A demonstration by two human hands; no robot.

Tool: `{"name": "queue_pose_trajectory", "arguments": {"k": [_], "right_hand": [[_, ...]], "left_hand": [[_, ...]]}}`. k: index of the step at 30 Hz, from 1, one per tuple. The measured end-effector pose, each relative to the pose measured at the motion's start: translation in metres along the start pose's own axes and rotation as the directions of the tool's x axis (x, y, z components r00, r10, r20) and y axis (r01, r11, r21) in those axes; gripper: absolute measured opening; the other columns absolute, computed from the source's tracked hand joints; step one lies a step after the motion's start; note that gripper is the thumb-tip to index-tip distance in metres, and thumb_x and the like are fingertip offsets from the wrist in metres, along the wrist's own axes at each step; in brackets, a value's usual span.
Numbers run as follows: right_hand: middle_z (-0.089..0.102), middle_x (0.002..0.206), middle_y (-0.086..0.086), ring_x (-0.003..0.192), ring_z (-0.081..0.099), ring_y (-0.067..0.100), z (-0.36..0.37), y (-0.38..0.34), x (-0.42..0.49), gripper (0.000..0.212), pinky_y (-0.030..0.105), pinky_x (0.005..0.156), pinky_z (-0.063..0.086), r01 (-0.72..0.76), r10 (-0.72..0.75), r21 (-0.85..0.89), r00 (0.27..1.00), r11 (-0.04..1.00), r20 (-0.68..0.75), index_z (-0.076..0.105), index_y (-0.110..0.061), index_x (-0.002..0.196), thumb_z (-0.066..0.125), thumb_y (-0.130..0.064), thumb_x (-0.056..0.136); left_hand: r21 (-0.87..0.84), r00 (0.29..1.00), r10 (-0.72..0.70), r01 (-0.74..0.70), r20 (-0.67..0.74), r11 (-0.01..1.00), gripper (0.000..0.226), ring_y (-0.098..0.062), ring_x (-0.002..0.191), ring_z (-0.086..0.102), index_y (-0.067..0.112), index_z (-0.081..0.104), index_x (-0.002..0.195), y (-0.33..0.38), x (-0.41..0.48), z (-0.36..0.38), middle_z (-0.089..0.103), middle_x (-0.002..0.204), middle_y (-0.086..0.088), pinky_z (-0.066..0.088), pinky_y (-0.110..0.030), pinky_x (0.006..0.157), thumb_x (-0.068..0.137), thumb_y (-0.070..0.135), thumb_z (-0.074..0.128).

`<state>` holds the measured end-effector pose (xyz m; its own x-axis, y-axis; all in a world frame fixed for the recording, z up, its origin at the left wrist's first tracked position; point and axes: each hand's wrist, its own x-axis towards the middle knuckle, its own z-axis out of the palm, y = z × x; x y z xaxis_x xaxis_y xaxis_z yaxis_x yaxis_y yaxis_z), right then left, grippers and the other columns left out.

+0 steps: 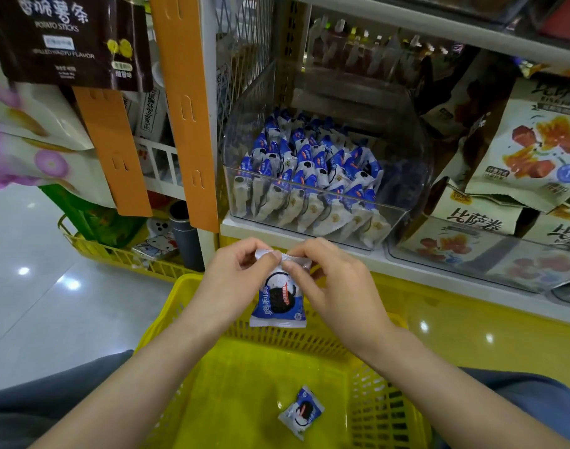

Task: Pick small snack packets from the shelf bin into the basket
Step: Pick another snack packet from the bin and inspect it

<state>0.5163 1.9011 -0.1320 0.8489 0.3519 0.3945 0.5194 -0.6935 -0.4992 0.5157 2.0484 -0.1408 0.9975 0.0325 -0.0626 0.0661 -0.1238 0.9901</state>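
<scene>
Beneath my hands the yellow basket (186,286) stands open, its far rim just under my wrists, and the white shelf edge (406,267) runs just beyond my knuckles. My left hand (235,277) and right hand (335,286) both pinch the top seam of one blue-and-white snack packet (278,303), which hangs between them over that rim. A second packet (301,413) lies on the basket floor below my right forearm; the rest fill the clear bin (413,163) past my fingertips.
</scene>
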Motion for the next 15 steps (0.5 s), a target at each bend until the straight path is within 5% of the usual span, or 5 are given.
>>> {"name": "queue_pose_trajectory", "arguments": {"k": [4,8,12,15], "right_hand": [[0.058,0.079,-0.013,0.072,0.054,0.006,-0.001,0.003,0.002,0.009,0.025,0.059,0.047,-0.068,0.073,0.085,0.995,0.994,-0.063,0.061,-0.022,0.087,0.056,-0.029,0.091],[0.059,0.081,-0.012,0.079,0.056,0.003,-0.003,0.007,0.006,0.003,0.013,0.061,0.042,-0.155,0.195,0.254,0.970,0.955,-0.143,0.058,-0.023,0.088,0.058,-0.025,0.090],[0.061,0.089,-0.006,0.087,0.057,0.003,-0.003,0.006,0.004,0.003,0.015,0.076,0.046,-0.027,0.060,0.249,0.990,0.968,-0.127,0.063,-0.018,0.088,0.063,-0.015,0.087],[0.061,0.097,0.000,0.096,0.053,0.007,0.000,0.005,0.001,0.005,0.014,0.084,0.041,0.079,-0.072,0.124,0.996,0.989,-0.062,0.066,-0.012,0.088,0.066,-0.011,0.083]], "left_hand": [[0.033,0.999,0.003,-0.001,-0.053,0.999,0.006,-0.014,0.079,0.062,0.017,0.058,0.083,-0.001,0.001,0.002,0.065,0.082,-0.002,0.050,-0.029,0.074,0.086,0.021,0.062],[0.199,0.992,0.016,0.009,-0.122,0.980,0.016,-0.013,0.066,0.052,0.020,0.054,0.075,-0.004,0.003,-0.001,0.055,0.071,0.004,0.044,-0.022,0.062,0.090,0.023,0.057],[-0.158,0.964,-0.263,0.265,0.029,0.951,0.042,-0.018,0.068,0.064,0.015,0.064,0.083,0.005,0.005,-0.002,0.068,0.078,-0.003,0.052,-0.025,0.062,0.099,0.038,0.032],[-0.321,0.953,-0.272,0.300,0.130,0.898,0.044,-0.017,0.080,0.069,0.013,0.068,0.096,0.007,0.004,-0.006,0.073,0.091,-0.006,0.056,-0.026,0.067,0.094,0.045,0.038]]}}
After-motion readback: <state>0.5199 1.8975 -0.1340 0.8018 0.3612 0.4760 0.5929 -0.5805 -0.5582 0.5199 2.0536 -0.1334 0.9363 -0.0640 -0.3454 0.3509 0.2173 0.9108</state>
